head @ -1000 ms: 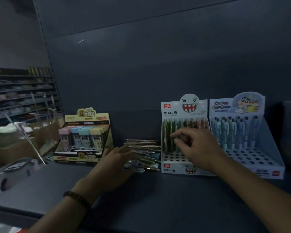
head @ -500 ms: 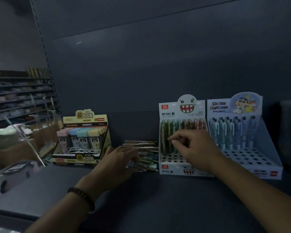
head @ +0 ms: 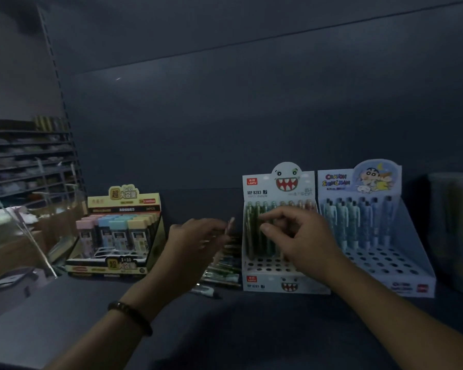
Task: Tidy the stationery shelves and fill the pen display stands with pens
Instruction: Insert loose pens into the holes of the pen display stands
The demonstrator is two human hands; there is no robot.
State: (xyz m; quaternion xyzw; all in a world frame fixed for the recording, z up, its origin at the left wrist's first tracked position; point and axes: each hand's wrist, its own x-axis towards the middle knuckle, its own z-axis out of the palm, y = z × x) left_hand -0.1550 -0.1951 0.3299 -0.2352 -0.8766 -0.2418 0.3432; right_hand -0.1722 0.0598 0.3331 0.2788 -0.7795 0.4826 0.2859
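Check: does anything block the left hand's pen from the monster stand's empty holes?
Partly. The right hand hangs over the monster stand, covering its right-side holes. The front-left empty holes lie open to the pen in the left hand.

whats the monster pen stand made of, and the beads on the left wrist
Monster pen stand: looks like printed card with a matte finish, judging by its flat folded panels and punched holes. Wrist beads: dark, rounded and slightly glossy; could be wood or plastic, the light is too dim to tell.
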